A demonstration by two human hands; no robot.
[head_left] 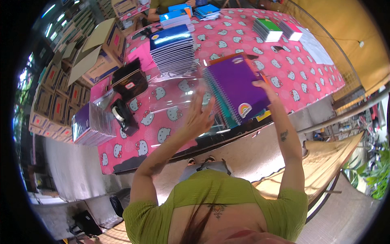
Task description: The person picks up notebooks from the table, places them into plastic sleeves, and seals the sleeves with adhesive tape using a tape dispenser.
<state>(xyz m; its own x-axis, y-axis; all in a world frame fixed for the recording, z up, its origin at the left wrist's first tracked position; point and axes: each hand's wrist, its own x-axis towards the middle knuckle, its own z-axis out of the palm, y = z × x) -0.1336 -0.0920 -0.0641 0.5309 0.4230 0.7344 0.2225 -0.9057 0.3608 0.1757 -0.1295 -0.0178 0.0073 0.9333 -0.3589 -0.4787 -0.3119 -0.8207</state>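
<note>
A purple spiral notebook (237,83) with a rainbow sticker lies tilted at the table's near edge, on top of other notebooks. A teal notebook (221,101) shows along its left side, and an orange one peeks out behind. My right hand (266,94) grips the purple notebook's right edge. To the left of the wire spirals, my left hand (200,116) hovers with fingers stretched out, slightly smeared by motion and holding nothing. Beneath and beyond it, a clear plastic sheet or bag (168,95) lies on the pink patterned tablecloth (164,134).
A tall stack of blue notebooks (172,51) stands beyond the plastic. Leftward are a black tape dispenser (124,117), a dark box (130,81), wrapped notebooks (93,124) and cartons (101,57). Green notebooks (267,30) sit far right. Another person's arm (153,15) shows across the table.
</note>
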